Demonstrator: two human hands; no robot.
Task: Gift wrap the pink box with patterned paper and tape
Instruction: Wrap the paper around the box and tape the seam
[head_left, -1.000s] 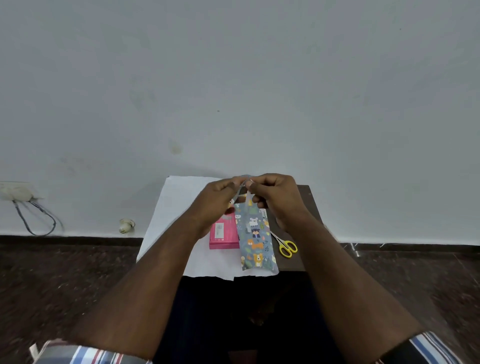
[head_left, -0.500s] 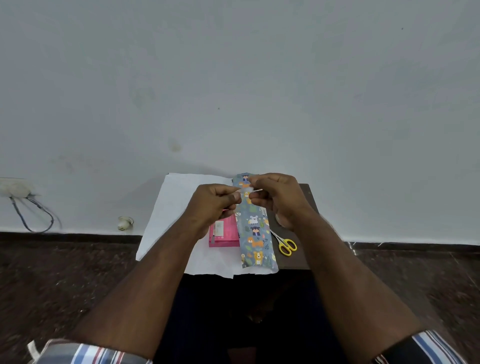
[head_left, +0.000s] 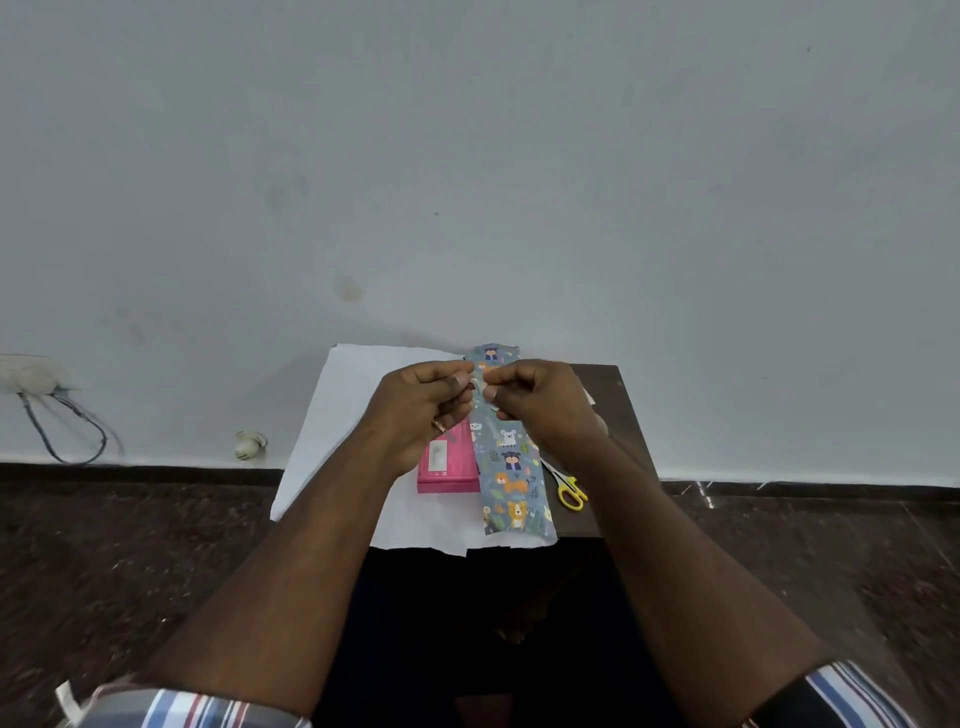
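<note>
The pink box (head_left: 448, 470) lies on the white underside of the wrapping paper (head_left: 337, 431), spread over a small dark table (head_left: 623, 415). One flap of the paper (head_left: 511, 467), grey-blue with cartoon animals, is folded over the box's right part. Above it, my left hand (head_left: 421, 410) and my right hand (head_left: 540, 402) meet fingertip to fingertip, both pinching a small clear piece of tape (head_left: 479, 385) between them. The top half of the box is hidden behind my left hand.
Yellow-handled scissors (head_left: 569, 488) lie on the table just right of the patterned flap. The table stands against a pale wall. A cable (head_left: 62, 431) and a small white object (head_left: 249, 444) lie by the wall on the dark floor at left.
Both hands have dropped slightly and shifted, uncovering the far end of the patterned flap. The tape piece stays pinched between the fingertips; box, paper and scissors have not moved.
</note>
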